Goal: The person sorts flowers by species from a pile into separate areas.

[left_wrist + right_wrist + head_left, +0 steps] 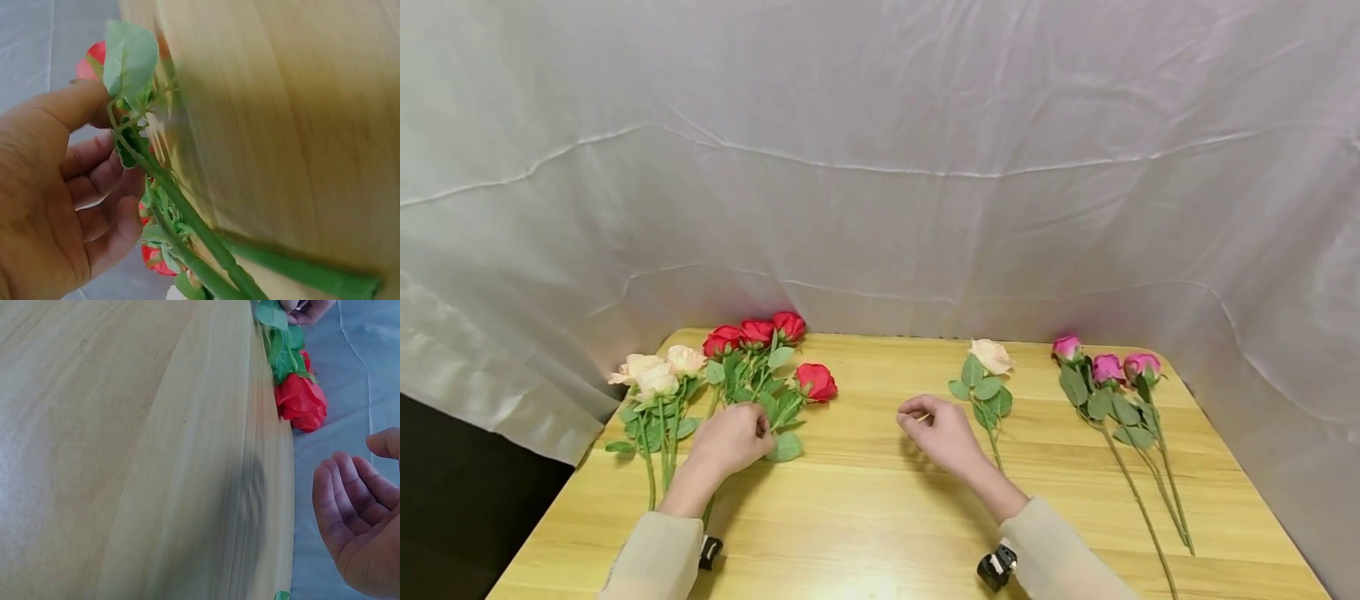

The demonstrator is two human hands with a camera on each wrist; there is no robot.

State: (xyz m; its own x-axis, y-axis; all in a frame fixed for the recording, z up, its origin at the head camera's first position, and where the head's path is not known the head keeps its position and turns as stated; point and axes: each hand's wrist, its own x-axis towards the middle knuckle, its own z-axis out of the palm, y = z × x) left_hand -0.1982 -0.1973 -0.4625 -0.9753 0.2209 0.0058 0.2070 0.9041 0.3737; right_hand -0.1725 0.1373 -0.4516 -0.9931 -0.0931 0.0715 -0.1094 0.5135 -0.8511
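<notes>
My left hand (735, 439) pinches a red rose (816, 382) by its leafy stem, with the bloom pointing right. In the left wrist view, the thumb and index finger meet beside a pale green leaf (130, 62), and green stems (194, 219) run below the palm. More red roses (757, 332) lie just beyond that hand, and cream roses (656, 377) are to its left. Loosely curled and holding nothing, my right hand (943, 433) hovers over the table. A single cream rose (992, 356) lies beside it, its stem passing partly behind the forearm.
Several magenta roses (1108, 369) with long stems lie at the right side of the wooden table (865, 517). A pale grey curtain (880, 208) hangs behind the far edge. Small black devices (997, 567) sit at both wrists.
</notes>
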